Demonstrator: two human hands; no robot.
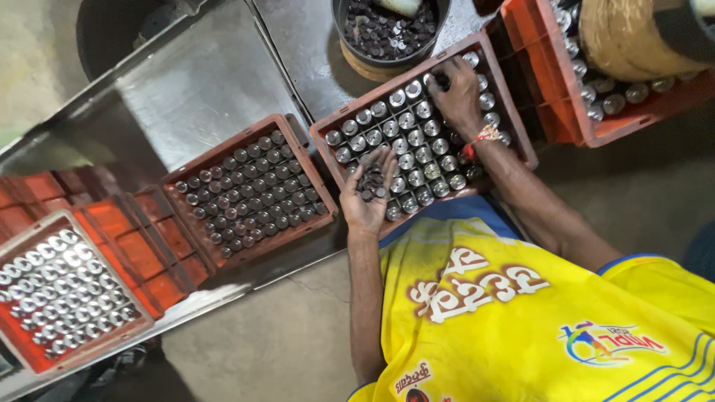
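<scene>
- Nearest the camera is the yellow shirt (521, 320), with both forearms reaching out from it over the work.
- The left hand (370, 190) lies palm up and cupped, fingers loosely spread, with a small heap of dark caps (370, 182) in the palm; it hovers over the near edge of the middle crate (514, 126).
- That brown crate sits on the metal tabletop (208, 82) and is packed with upright bottles (417, 152), most showing shiny silver tops.
- The right hand (458, 93), with a red thread at the wrist, is palm down at the far side of the same crate, its fingertips drawn together on the top of one bottle; it is probably pinching a cap there, though the fingers hide it.
- Just beside, to the left, a second crate (298, 141) holds rows of bottles with darker tops.
- Further left, an orange crate (30, 350) holds bottles with bright silver tops.
- Beyond the middle crate stands a round dark tub (350, 37) filled with more loose caps.
- At the far right, another orange crate (536, 82) holds bottles, and a coarse brown sack (618, 37) lies over it.
</scene>
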